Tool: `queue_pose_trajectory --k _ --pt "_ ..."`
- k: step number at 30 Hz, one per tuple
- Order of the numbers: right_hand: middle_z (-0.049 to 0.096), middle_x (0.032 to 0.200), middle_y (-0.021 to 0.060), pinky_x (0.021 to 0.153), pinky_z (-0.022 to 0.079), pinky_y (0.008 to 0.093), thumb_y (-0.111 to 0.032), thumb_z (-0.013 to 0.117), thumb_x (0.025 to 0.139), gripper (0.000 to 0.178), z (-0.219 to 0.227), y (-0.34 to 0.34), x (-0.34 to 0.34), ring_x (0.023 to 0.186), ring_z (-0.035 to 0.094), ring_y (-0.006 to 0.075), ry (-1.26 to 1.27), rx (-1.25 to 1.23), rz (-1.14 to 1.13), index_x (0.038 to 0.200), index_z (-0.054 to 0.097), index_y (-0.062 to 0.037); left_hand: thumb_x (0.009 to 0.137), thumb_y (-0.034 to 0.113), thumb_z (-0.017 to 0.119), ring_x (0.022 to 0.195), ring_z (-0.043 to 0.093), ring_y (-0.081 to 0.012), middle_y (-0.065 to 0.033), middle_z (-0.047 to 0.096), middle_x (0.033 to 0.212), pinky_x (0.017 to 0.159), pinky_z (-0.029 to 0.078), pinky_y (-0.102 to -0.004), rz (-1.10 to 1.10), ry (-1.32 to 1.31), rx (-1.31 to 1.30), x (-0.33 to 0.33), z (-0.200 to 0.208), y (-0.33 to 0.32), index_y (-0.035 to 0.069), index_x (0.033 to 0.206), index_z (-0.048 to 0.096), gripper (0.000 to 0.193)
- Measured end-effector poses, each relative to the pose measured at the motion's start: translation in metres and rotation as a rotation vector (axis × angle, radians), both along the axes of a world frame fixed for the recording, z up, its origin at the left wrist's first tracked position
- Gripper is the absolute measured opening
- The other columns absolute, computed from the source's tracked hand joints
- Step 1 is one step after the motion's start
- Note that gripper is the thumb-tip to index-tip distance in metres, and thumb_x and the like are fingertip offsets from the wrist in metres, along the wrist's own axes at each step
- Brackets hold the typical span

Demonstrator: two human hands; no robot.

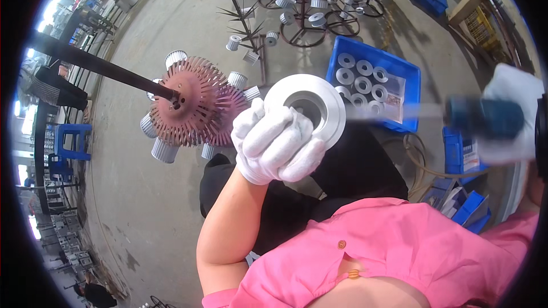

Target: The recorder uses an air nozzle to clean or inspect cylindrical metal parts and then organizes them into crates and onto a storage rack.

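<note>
The left hand (279, 142), in a white cloth glove, is curling its fingers tightly around a pale silver, round metal ring (334, 98), and is holding it up in front of the person's chest. The right hand (511, 86), also wearing a white glove, is gripping a dark teal tool with a long thin shaft (485, 118). The tool is looking blurry, and its shaft is pointing at the ring. I cannot tell if the tip is touching it. The work on this ring seems to be going on now, so I am guessing that it is partway through. Many flat grey metal rings (363, 84) are lying in rows inside a blue plastic bin (374, 47) just past the ring. They are not showing whether they are finished or waiting, so I cannot say how many are left. The ring is looking clean and smooth. It is having a wide flat edge, a raised round lip further in, and a big hole in the middle that is looking darker inside. The fingers are covering its lower left part, so that bit is hiding. No big dents are showing on the part facing up.
</note>
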State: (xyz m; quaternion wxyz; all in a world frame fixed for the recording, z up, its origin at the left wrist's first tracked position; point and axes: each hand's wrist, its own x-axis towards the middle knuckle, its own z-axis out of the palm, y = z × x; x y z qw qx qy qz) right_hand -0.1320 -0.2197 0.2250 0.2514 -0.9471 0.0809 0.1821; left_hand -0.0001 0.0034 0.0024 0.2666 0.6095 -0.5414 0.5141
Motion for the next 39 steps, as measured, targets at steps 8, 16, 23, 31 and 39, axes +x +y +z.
queue_pose_trajectory --k 8,16,23,31,39 --pt "0.052 0.054 0.005 0.048 0.039 0.0277 -0.011 0.066 0.058 0.014 -0.012 0.003 0.014 0.048 0.05 0.0135 0.028 -0.103 -0.018 0.064 0.057 -0.0043 0.058 0.014 0.068 0.088 0.044 -0.0146 0.0092 0.05 0.088 0.072 0.036 -0.0383 0.062 0.011 -0.007 -0.007 -0.006 -0.001 0.03 0.099 0.043 0.05" --pt "0.051 0.052 0.0043 0.048 0.039 0.0273 -0.012 0.066 0.059 0.013 -0.012 0.005 0.017 0.048 0.049 0.0135 0.084 -0.08 -0.038 0.062 0.057 -0.0036 0.064 0.024 0.061 0.084 0.042 -0.0133 0.011 0.051 0.082 0.069 0.035 -0.0363 0.102 -0.054 -0.036 -0.007 -0.002 -0.005 0.03 0.102 0.042 0.043" --pt "0.051 0.055 0.0016 0.05 0.038 0.025 -0.015 0.066 0.065 0.015 -0.009 -0.002 0.018 0.052 0.047 0.0093 0.19 0.059 -0.017 0.068 0.058 -0.0024 0.063 0.026 0.06 0.085 0.041 -0.0148 0.0099 0.051 0.086 0.072 0.035 -0.0375 0.075 -0.027 -0.025 -0.004 0.002 -0.005 0.029 0.096 0.044 0.037" --pt "0.051 0.058 -0.0016 0.051 0.037 0.0222 -0.018 0.066 0.072 0.019 -0.009 -0.019 0.018 0.056 0.045 0.0045 0.376 0.305 0.054 0.074 0.059 -0.001 0.062 0.02 0.064 0.089 0.042 -0.0158 0.0093 0.051 0.086 0.081 0.035 -0.0404 0.057 0.023 -0.04 -0.006 0.001 -0.006 0.029 0.094 0.044 0.039" --pt "0.053 0.056 -0.0005 0.048 0.038 0.0242 -0.019 0.065 0.073 0.02 -0.001 -0.005 0.012 0.051 0.047 0.0075 0.37 0.207 0.057 0.071 0.059 -0.0004 0.05 0.008 0.075 0.086 0.051 -0.0309 -0.0105 0.05 0.093 0.08 0.041 -0.043 -0.188 0.62 -0.195 0.011 0.0 -0.008 0.006 0.099 0.048 0.056"
